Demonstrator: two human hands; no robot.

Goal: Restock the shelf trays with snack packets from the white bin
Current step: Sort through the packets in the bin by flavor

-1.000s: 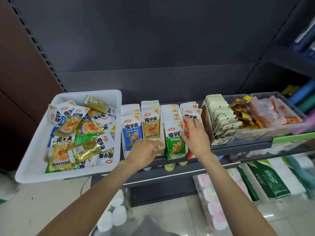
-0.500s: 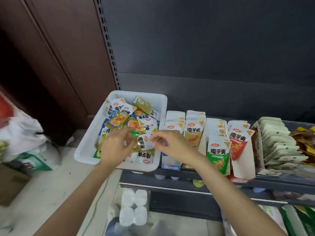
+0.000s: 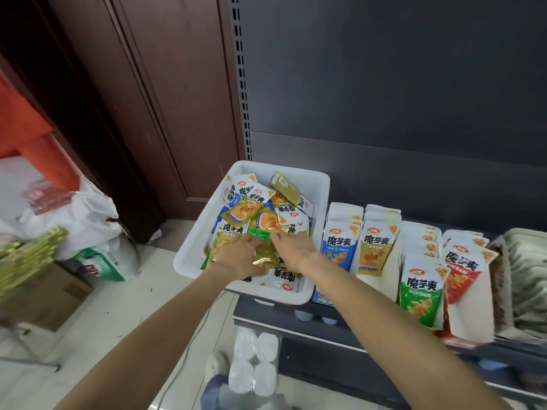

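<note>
The white bin (image 3: 192,250) sits at the left end of the shelf, piled with loose snack packets (image 3: 251,199) in gold, blue, green and white. Both my hands are inside it, near its front. My left hand (image 3: 238,257) lies over the packets and pinches the edge of a green packet (image 3: 260,234) at its fingertips. My right hand (image 3: 293,250) rests with straight fingers on the pile, touching a crumpled gold packet (image 3: 266,257) between the hands. To the right, the shelf trays hold upright rows of blue (image 3: 340,247), gold (image 3: 376,250), green (image 3: 421,291) and red packets (image 3: 464,279).
Pale packets (image 3: 527,276) fill a tray at the far right. Wrapped white bottles (image 3: 254,365) stand on the floor under the shelf edge (image 3: 296,327). A white sack (image 3: 68,208) and a cardboard box (image 3: 44,294) sit on the floor to the left, by a brown door.
Both hands have left the shelf trays and moved left into the white bin. The view has swung left with them. My left hand has taken hold of a green packet.
</note>
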